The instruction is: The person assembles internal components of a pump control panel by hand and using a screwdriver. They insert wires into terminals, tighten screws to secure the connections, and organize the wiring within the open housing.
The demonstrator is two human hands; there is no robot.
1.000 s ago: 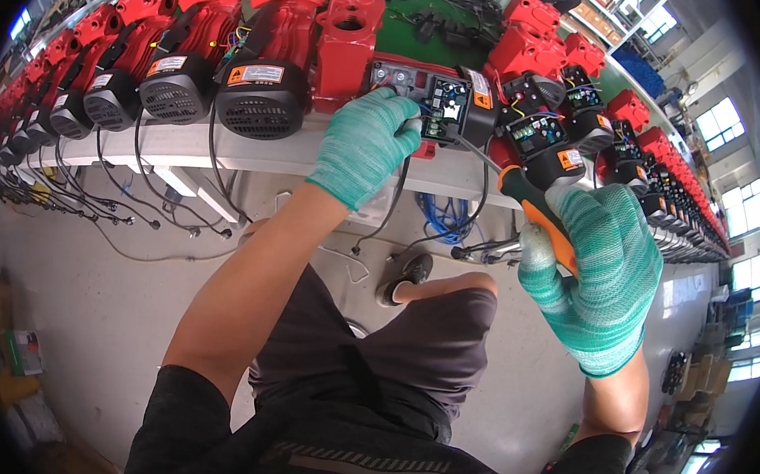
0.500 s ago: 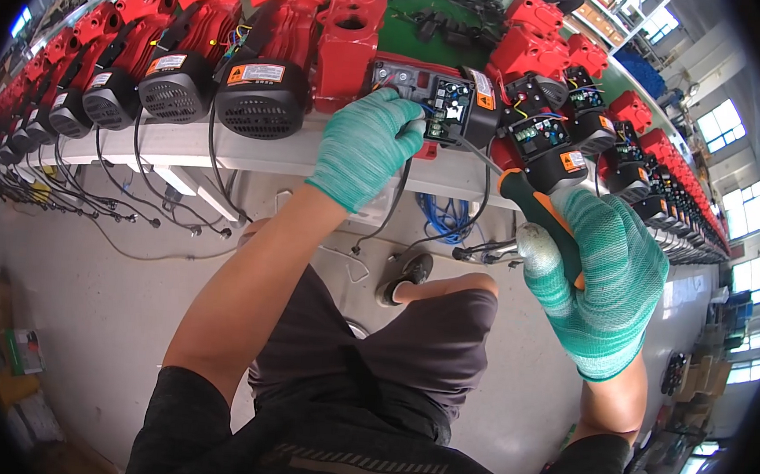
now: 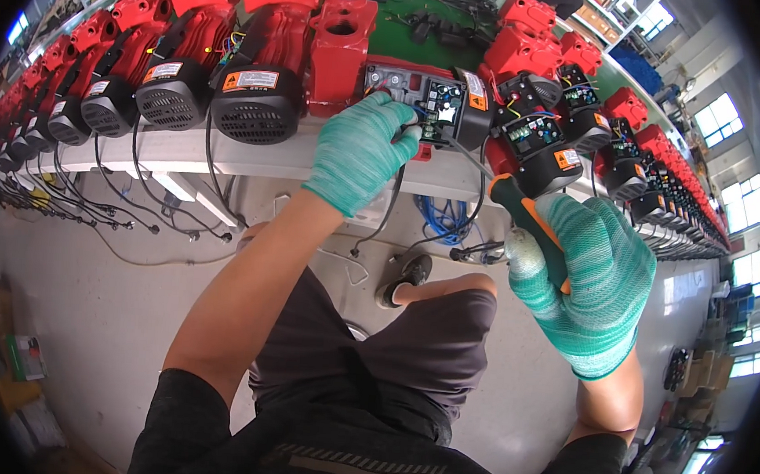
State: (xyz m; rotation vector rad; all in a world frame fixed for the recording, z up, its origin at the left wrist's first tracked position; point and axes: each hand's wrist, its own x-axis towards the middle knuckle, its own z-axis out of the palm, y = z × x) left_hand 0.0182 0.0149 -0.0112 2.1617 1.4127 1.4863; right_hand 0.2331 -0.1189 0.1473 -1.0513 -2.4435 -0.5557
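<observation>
Beyond both gloved hands (image 3: 361, 158) lies an opened motor unit (image 3: 445, 103).

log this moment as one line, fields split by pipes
left hand: at open housing | right hand: holding green-and-orange screwdriver | screwdriver shaft: toward circuit board | alongside: red-and-black machines

Factory workshop, assembly type: a long bench (image 3: 267, 154) is lined left and right with rows of matching red-and-black motor units (image 3: 257, 109); at right, circuit boards (image 3: 537, 135) are exposed. Power cords (image 3: 227, 236) are hung off the near edge. Stocked shelving (image 3: 602, 28) is seen at far right, cartons (image 3: 705, 376) and windows (image 3: 720, 122) along the right.
</observation>
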